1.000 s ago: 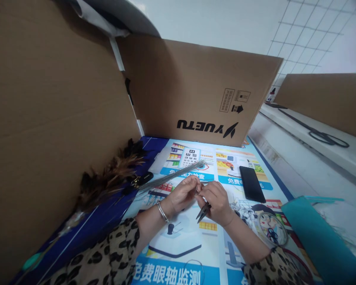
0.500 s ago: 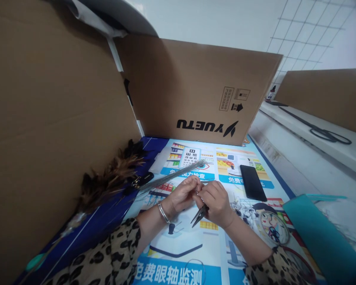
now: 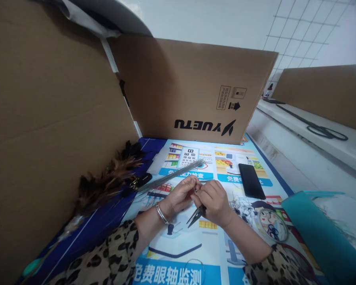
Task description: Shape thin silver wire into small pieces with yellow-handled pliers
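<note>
My left hand (image 3: 182, 194) and my right hand (image 3: 215, 202) meet over the printed poster (image 3: 180, 245), fingertips pinched together on a small metal piece I cannot make out. My right hand also grips dark pliers (image 3: 195, 215), whose handles stick out below the palm. A silver bangle (image 3: 160, 213) circles my left wrist. A bundle of thin metal wires (image 3: 172, 177) lies just beyond my left hand. Both sleeves are leopard print.
Brown feathers (image 3: 109, 180) lie along the cardboard wall (image 3: 47, 130) at left. A cardboard panel marked YUETU (image 3: 195, 91) stands at the back. A black phone (image 3: 250, 180) lies to the right, a wire ring (image 3: 273, 231) nearer, a teal folder (image 3: 317, 233) at the right edge.
The pliers' handles have swung slightly left and down in my right hand. Both hands stay together at the same spot; the view has shifted a little.
</note>
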### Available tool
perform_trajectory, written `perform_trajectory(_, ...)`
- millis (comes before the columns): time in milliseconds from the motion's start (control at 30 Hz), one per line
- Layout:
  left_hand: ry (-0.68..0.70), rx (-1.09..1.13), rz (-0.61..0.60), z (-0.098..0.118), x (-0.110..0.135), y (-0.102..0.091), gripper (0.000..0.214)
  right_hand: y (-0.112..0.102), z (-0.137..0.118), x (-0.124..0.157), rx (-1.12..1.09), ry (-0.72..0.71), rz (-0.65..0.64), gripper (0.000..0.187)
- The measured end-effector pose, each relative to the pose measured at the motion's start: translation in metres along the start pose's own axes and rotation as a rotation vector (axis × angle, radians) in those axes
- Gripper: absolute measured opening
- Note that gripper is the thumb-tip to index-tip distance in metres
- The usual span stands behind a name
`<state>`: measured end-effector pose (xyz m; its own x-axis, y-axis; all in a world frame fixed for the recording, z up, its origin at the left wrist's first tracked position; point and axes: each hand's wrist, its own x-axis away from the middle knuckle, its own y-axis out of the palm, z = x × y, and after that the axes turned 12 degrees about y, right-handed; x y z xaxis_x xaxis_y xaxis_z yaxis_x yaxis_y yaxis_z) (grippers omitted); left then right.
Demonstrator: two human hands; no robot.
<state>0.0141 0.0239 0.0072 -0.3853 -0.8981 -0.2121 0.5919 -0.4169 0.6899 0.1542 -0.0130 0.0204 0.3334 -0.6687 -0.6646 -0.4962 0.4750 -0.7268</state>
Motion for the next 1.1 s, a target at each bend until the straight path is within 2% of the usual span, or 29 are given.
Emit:
perform_trajectory(133,0.081,-0.079,-0.019,0.0,-0.003,0.0,0.024,0.0,0.004,0.0,0.027,0.023,-0.03,0.011)
perform_trajectory(267,0.187,-0.257,0.056,-0.001,-0.008,-0.005,0.023,0.002,0.013,0.0,0.043,0.082,-0.041,0.015)
perform_trajectory(467,0.306,-0.591,0.159,0.002,-0.011,-0.011,0.019,0.009,0.033,0.001,0.059,0.292,-0.069,0.019)
perform_trajectory(567,0.36,-0.7,0.16,0.005,-0.01,-0.01,0.018,0.012,0.039,0.001,0.117,0.393,-0.169,0.018)
perform_trajectory(667,0.396,-0.765,0.143,0.006,-0.008,-0.008,0.018,0.013,0.041,0.001,0.184,0.461,-0.294,0.012)
perform_trajectory(767,0.407,-0.817,0.134,0.007,-0.007,-0.008,0.017,0.012,0.042,0.0,0.259,0.522,-0.366,0.01)
perform_trajectory(1100,0.412,-0.829,0.118,0.008,-0.005,-0.006,0.016,0.011,0.039,-0.002,0.339,0.542,-0.431,0.011)
